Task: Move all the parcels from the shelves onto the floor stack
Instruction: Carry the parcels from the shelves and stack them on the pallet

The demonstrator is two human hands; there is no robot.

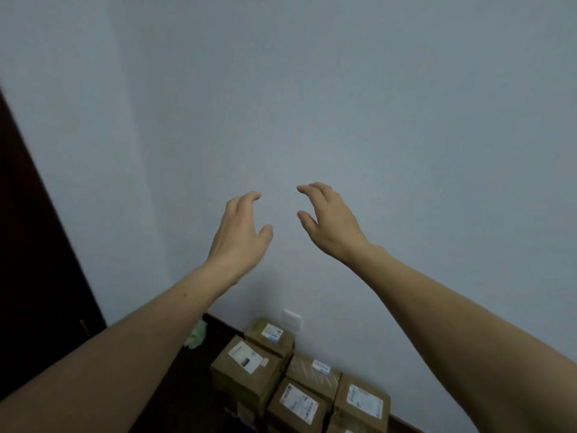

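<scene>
Several brown cardboard parcels [246,370] with white labels sit stacked on the dark floor against the wall, at the bottom centre. Both my arms reach forward and up in front of the bare wall, well above the stack. My left hand [240,235] is empty, its fingers loosely curved with the thumb apart. My right hand [327,220] is empty too, fingers relaxed and bent toward the left hand. A gap of bare wall separates the two hands. No shelf is in view.
A pale blue-grey wall [406,120] fills most of the view. A dark wooden door or cabinet [37,260] stands at the left. A white wall socket [292,320] sits just above the stack. Something pale green [196,335] lies on the floor left of the parcels.
</scene>
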